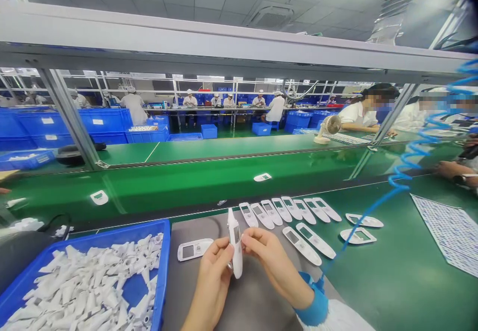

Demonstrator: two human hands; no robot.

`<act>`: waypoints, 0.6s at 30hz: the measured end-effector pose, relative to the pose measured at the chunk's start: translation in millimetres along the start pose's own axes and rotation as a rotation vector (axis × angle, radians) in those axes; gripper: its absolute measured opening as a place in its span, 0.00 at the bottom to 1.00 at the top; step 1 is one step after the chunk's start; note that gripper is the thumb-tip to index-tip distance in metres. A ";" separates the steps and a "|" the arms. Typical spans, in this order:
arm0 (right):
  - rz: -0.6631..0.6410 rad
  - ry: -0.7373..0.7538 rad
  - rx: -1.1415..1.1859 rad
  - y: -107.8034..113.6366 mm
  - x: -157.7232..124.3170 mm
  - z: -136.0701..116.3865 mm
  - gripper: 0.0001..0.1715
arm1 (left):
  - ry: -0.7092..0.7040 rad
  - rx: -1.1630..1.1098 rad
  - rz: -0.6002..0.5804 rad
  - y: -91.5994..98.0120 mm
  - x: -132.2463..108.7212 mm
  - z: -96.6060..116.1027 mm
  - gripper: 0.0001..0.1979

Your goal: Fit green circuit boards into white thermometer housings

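Observation:
A white ear thermometer (236, 259) with a pointed tip and a small dark window stands nearly upright above the grey mat (261, 293). My left hand (211, 276) is closed around its lower left side, thumb and fingers gripping it. Close against its right edge, my right hand (274, 259) has thumb and forefinger pinched together; whatever lies between them is too small to make out. A blue wristband (314, 305) circles my right wrist. Left of my hands, a flat white casing (194, 249) with a dark window lies on the mat.
A blue bin (166, 271) of white funnel-shaped parts (82, 281) stands at left. Several white casings (269, 212) form a row at right. A coiled blue cord (401, 181) crosses there. More casings (262, 177) lie on the green belt (194, 179). A co-worker (364, 109) sits beyond.

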State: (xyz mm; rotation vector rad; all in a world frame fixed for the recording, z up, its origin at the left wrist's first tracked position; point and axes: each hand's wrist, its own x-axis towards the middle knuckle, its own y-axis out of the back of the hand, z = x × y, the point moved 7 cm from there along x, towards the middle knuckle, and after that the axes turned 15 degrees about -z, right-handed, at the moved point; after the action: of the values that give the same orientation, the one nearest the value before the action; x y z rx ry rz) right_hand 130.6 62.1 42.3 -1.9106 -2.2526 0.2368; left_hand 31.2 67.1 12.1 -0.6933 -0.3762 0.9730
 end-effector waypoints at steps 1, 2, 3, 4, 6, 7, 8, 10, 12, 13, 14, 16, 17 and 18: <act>0.000 0.003 -0.003 -0.3 -0.1 -0.9 0.12 | -0.002 -0.007 -0.006 0.4 0.1 -0.6 0.11; 0.002 0.008 -0.009 -0.4 -0.3 -1.8 0.12 | -0.002 -0.013 -0.012 0.3 0.1 -1.2 0.10; 0.005 0.017 -0.017 -0.3 -0.5 -2.7 0.11 | -0.001 -0.018 -0.017 -0.1 0.1 -1.7 0.10; 0.008 0.026 -0.025 -0.2 -0.7 -3.4 0.11 | 0.002 -0.023 -0.020 -0.9 0.0 -1.9 0.10; 0.008 0.048 -0.035 -0.2 -1.2 -4.7 0.10 | 0.009 -0.028 -0.026 -3.0 -0.3 -1.6 0.10; 0.000 0.057 -0.035 -0.6 -1.6 -5.2 0.10 | 0.012 -0.028 -0.025 -3.7 -0.4 -1.0 0.11; -0.016 0.062 -0.022 -1.4 -1.9 -5.4 0.10 | 0.014 -0.030 -0.022 -3.9 -0.4 -0.1 0.11; -0.071 0.059 0.045 -4.1 -2.5 -5.1 0.10 | 0.014 -0.040 -0.023 -2.7 0.3 2.0 0.11; -0.112 0.057 0.137 -3.8 -3.0 -5.5 0.11 | 0.010 -0.062 -0.009 1.5 1.5 4.2 0.11; -0.109 0.063 0.171 -0.4 -2.6 -6.9 0.11 | 0.008 -0.076 0.007 4.5 2.0 5.2 0.12; -0.079 0.073 0.184 6.2 -1.3 -9.0 0.12 | 0.007 -0.088 0.031 7.6 2.2 6.0 0.12; 0.027 0.062 0.102 28.0 5.2 -14.1 0.15 | 0.013 -0.098 0.085 12.1 1.8 7.2 0.12; 0.084 0.032 -0.039 42.0 11.2 -18.1 0.17 | 0.017 -0.101 0.106 12.7 1.3 7.5 0.12; 0.139 -0.013 -0.225 57.5 19.3 -23.0 0.19 | 0.024 -0.102 0.124 12.4 0.7 7.5 0.11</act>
State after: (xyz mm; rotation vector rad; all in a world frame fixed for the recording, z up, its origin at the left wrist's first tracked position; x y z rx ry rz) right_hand 188.2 90.6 51.8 -2.1866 -2.2393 0.0140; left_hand 19.5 75.1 9.1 -0.8278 -0.3674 1.0670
